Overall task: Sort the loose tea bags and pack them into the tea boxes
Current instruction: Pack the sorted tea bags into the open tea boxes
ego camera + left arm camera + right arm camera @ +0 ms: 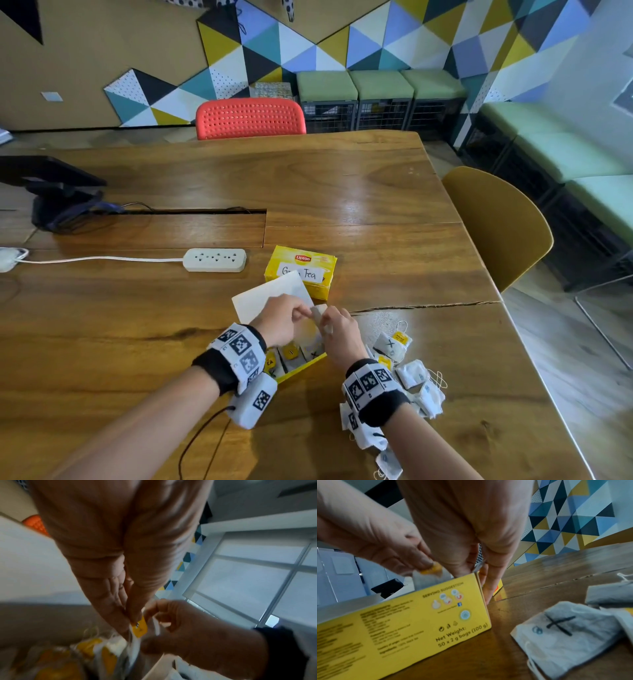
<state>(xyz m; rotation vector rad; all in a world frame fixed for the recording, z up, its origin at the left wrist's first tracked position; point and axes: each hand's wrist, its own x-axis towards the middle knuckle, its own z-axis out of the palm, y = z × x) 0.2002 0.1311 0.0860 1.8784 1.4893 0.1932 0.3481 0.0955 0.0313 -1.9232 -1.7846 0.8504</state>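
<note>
Hands over open yellow cardboard tea box [423,622]: left hand [279,320] pinches limp, light paper tea bag [135,644] by its stiff yellow tag [140,628]; right hand [339,337] pinches bag's edge.

Probably an office lounge: long wooden table [342,192], power strip [215,260], cushioned benches [380,84].

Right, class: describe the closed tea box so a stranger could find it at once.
Start at the wooden table and find the white power strip. Just right of it sits a yellow tea box. Unlike the open box under the hands, it is closed, with a handwritten white label.
</note>
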